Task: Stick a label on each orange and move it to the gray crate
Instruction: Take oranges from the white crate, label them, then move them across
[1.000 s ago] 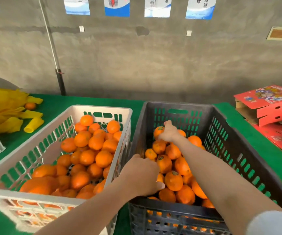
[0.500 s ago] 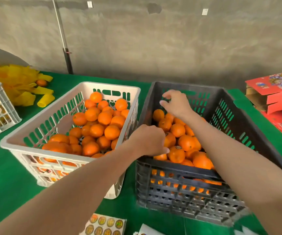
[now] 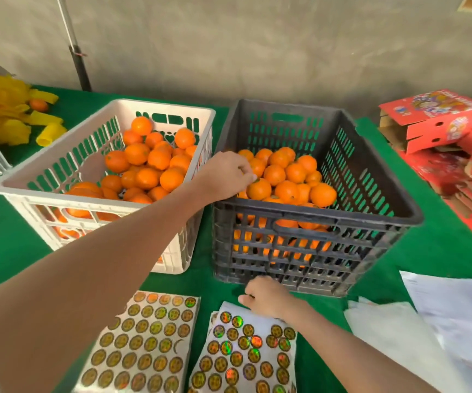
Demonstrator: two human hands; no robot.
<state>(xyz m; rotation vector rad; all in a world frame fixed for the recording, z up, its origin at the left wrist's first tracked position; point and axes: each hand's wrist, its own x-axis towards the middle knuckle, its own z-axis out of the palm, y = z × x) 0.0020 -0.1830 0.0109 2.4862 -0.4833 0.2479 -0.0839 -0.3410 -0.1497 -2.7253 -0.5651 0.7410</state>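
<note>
The right hand (image 3: 268, 297) pinches the label sheet (image 3: 246, 344), the left hand (image 3: 226, 174) touches an orange (image 3: 258, 190), grip unclear; a hastily peeled label may crease.

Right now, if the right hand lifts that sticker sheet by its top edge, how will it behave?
Probably floppy: the sticker sheet looks thin, and its top edge seems to curl up by the right hand. Likely light, so it may slide on the green tablecloth when pushed. The surface looks glossy, so it may be slippery to pinch.

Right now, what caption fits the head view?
Left hand at round oranges in gray slatted plastic crate; right hand at shiny round-label sheet.
</note>
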